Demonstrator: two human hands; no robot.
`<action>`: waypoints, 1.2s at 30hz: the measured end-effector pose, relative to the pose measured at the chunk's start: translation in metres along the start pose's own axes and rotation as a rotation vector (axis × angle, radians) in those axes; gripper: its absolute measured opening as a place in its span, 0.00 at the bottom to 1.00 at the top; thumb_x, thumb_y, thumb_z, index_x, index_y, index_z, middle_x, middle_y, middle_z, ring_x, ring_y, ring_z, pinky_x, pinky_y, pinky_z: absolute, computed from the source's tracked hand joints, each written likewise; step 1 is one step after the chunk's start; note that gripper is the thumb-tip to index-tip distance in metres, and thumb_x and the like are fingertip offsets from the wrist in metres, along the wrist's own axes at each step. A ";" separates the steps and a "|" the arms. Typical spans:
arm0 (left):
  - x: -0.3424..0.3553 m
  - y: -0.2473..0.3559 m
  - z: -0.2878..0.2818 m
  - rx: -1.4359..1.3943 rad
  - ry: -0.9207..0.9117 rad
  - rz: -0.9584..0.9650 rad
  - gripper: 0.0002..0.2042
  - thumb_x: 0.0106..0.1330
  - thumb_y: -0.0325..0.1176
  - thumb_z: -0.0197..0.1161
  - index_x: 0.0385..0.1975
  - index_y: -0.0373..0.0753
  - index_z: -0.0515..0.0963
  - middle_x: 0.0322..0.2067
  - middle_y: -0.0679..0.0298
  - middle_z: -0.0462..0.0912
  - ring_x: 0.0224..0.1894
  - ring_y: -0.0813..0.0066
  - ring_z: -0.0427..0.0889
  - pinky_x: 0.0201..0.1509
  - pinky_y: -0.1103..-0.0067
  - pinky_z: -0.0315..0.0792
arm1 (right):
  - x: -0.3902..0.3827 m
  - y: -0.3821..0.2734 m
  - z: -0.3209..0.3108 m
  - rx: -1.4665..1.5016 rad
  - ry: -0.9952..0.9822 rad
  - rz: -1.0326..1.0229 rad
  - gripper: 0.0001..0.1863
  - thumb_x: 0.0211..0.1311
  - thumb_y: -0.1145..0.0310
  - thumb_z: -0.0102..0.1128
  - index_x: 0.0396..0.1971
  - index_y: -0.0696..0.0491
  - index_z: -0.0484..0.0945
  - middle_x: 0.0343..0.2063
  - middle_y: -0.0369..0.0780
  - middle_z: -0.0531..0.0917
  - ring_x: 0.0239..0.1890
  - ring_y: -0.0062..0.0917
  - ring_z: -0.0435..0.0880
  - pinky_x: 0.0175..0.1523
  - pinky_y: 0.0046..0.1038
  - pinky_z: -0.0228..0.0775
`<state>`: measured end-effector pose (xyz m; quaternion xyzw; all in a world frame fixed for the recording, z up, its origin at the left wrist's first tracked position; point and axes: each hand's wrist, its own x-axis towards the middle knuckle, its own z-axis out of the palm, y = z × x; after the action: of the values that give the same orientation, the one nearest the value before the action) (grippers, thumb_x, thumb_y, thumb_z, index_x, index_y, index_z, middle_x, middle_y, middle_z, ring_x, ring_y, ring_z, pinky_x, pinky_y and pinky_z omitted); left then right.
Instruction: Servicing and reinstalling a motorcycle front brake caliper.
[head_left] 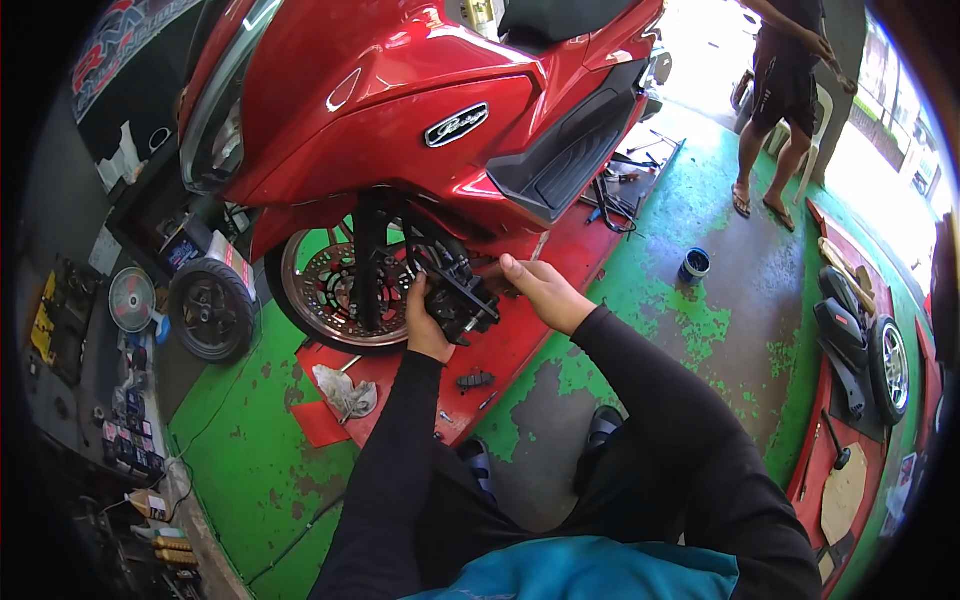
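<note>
A black brake caliper [464, 298] is off the disc, held in front of the red scooter's front wheel [385, 341]. My left hand [427, 328] grips its left side, with the thumb along the body. My right hand [548, 293] is closed at the caliper's right side, thumb raised; its fingertips are partly hidden there. Behind the caliper stand the dark fork leg [369, 270] and the drilled brake disc [318, 283]. Below the hands, a dark brake pad [475, 381] lies on the red platform [420, 378], and a crumpled rag [346, 392] rests to its left.
A loose wheel [210, 311] and a small fan [132, 299] stand at left. To the right, a blue can [694, 265] sits on the worn green floor. Tools lie on a tray [640, 180] beside the scooter. Another person [785, 100] stands at the far right.
</note>
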<state>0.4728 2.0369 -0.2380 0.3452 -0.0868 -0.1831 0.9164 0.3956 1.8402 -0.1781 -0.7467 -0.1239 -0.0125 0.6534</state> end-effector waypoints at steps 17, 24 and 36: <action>-0.018 0.018 0.018 -0.072 -0.203 -0.107 0.37 0.67 0.70 0.44 0.51 0.39 0.76 0.44 0.60 0.82 0.44 0.55 0.85 0.49 0.53 0.80 | -0.013 -0.013 0.004 0.085 -0.068 -0.154 0.39 0.78 0.42 0.33 0.49 0.67 0.80 0.46 0.48 0.84 0.55 0.34 0.80 0.65 0.34 0.65; -0.016 0.015 0.014 -0.066 -0.155 -0.088 0.37 0.66 0.71 0.45 0.50 0.39 0.77 0.43 0.60 0.82 0.45 0.55 0.84 0.49 0.54 0.80 | -0.012 -0.011 0.002 0.008 -0.084 -0.171 0.35 0.76 0.42 0.41 0.51 0.64 0.80 0.47 0.45 0.84 0.52 0.31 0.81 0.61 0.33 0.68; -0.016 0.015 0.009 -0.060 -0.120 -0.113 0.36 0.66 0.70 0.47 0.52 0.41 0.78 0.46 0.59 0.84 0.47 0.61 0.84 0.54 0.64 0.79 | -0.026 -0.030 0.042 -0.711 0.203 -0.451 0.47 0.48 0.42 0.73 0.60 0.61 0.69 0.41 0.47 0.76 0.44 0.39 0.81 0.49 0.36 0.74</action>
<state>0.4599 2.0487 -0.2217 0.3104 -0.1165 -0.2575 0.9076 0.3580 1.8800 -0.1597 -0.8745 -0.2072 -0.2701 0.3454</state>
